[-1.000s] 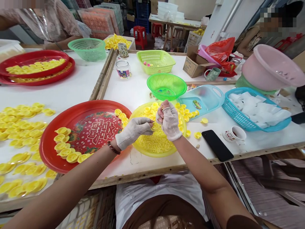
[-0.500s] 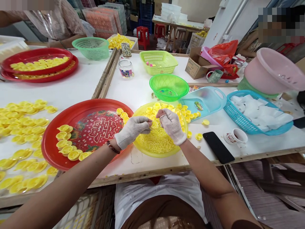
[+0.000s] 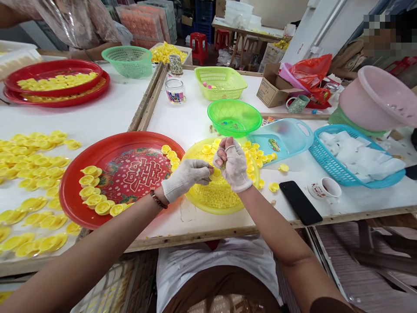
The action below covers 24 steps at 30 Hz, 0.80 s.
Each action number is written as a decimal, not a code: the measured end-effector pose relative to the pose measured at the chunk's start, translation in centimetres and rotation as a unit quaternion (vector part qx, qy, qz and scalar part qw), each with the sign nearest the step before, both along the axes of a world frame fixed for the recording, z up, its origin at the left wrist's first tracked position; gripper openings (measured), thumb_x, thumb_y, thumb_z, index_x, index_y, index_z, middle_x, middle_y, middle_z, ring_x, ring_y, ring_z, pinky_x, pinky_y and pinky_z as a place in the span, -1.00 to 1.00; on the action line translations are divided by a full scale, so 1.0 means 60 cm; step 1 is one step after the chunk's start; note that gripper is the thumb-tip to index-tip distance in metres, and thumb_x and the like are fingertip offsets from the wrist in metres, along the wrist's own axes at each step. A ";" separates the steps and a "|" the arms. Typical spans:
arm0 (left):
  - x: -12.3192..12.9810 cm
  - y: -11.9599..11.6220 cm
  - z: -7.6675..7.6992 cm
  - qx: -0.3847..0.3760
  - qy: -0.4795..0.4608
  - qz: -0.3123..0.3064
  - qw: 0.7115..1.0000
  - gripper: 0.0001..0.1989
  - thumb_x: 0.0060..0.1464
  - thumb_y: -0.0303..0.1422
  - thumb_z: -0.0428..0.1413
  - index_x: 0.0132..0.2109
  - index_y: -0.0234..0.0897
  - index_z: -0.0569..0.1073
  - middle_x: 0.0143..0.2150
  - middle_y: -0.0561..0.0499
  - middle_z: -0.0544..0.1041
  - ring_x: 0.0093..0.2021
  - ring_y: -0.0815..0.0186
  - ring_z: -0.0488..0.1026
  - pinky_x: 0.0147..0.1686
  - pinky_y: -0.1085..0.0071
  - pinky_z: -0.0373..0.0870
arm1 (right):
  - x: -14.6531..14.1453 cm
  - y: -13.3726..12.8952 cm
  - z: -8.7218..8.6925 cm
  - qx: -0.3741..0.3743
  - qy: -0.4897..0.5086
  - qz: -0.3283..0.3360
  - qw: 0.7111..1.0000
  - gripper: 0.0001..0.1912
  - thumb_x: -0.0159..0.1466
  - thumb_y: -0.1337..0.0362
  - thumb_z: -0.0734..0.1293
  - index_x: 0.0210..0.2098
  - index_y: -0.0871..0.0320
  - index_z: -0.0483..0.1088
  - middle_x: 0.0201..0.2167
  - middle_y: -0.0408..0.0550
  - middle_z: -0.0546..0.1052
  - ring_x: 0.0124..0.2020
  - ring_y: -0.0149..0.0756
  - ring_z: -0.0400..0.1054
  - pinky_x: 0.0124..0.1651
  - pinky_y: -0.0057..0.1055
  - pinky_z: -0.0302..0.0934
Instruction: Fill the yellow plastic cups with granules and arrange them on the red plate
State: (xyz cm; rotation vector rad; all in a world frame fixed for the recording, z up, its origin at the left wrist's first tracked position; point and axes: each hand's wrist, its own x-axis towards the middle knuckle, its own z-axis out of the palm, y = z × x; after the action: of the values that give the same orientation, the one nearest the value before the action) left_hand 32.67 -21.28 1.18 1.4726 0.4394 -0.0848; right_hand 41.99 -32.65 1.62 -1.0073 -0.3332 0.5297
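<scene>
My left hand (image 3: 189, 177), in a white glove with bare fingertips, pinches a small yellow plastic cup (image 3: 215, 175) by its edge. My right hand (image 3: 233, 166), gloved the same way, is curled up right beside it, and whatever its fingers hold is hidden. Both hands are over a yellow basin (image 3: 224, 211) with small yellow bits in front and yellow cups heaped at the back. To the left, a large red tray (image 3: 112, 163) carries a curved row of yellow cups (image 3: 94, 200) along its near-left edge and a few more at its right.
Behind the basin stand a green bowl (image 3: 233, 117) and a blue tray (image 3: 286, 137). A phone (image 3: 300, 202), a mug (image 3: 324, 189) and a blue basket (image 3: 353, 178) of white pieces lie to the right. Many yellow pieces (image 3: 39, 174) cover the far left. Co-workers sit across the table.
My right hand has turned more upright, with its curled fingers now facing left. The left hand has shifted slightly to the right with the cup. The whole view has moved a little.
</scene>
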 end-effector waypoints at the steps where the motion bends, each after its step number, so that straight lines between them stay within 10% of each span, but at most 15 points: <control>1: 0.001 0.001 -0.001 -0.002 -0.002 -0.001 1.000 -0.73 -0.11 -0.27 0.30 -0.27 -0.36 0.57 -0.41 -0.01 0.55 -0.40 0.35 0.51 -0.27 0.41 0.53 | 0.001 -0.001 0.000 0.003 0.004 -0.001 1.000 -0.58 0.29 -0.17 0.27 -0.35 0.04 0.17 -0.62 -0.33 0.06 -0.66 -0.49 0.03 -0.59 -0.49 -0.04; 11: -0.034 0.071 0.026 0.096 0.005 0.040 0.995 -0.92 -0.08 -0.42 0.14 -0.36 -0.33 0.47 -0.42 -0.04 0.54 -0.39 0.28 0.54 -0.30 0.32 0.54 | 0.001 -0.033 -0.017 -0.107 -0.125 -0.038 0.986 -0.66 0.30 -0.07 0.29 -0.34 0.05 0.23 -0.60 -0.30 0.13 -0.65 -0.48 -0.04 -0.60 -0.46 -0.13; 14: -0.073 0.175 0.051 0.307 0.028 0.100 0.946 -0.95 -0.06 -0.44 0.10 -0.43 -0.32 0.46 -0.48 -0.02 0.50 -0.44 0.30 0.49 -0.37 0.37 0.45 | 0.001 -0.058 -0.039 -0.256 -0.342 -0.008 0.904 -0.72 0.36 0.04 0.25 -0.39 0.08 0.32 -0.59 -0.23 0.24 -0.57 -0.41 0.11 -0.49 -0.40 -0.01; 18: -0.133 0.316 0.063 0.560 0.139 0.139 0.805 -0.87 -0.01 -0.42 0.09 -0.42 -0.34 0.53 -0.56 0.06 0.41 -0.43 0.37 0.39 -0.31 0.42 0.32 | -0.005 -0.076 -0.058 -0.367 -0.547 0.040 0.751 -0.72 0.40 0.16 0.19 -0.38 0.11 0.39 -0.44 -0.08 0.45 -0.38 -0.28 0.30 -0.27 -0.33 0.13; 24: -0.185 0.413 0.024 0.583 0.196 0.170 0.770 -0.81 0.01 -0.45 0.06 -0.52 -0.39 0.45 -0.65 0.16 0.14 -0.24 0.38 0.40 -0.09 0.49 0.23 | -0.022 -0.080 -0.069 -0.418 -0.642 0.052 0.641 -0.74 0.43 0.22 0.16 -0.21 0.16 0.44 -0.24 0.04 0.51 -0.20 -0.18 0.35 -0.09 -0.28 0.17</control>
State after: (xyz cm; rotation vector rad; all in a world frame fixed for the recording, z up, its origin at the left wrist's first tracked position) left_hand 21.57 3.48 2.60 2.5828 1.2434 0.2259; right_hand 40.64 -37.47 -2.54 -2.2222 -1.5311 -0.0989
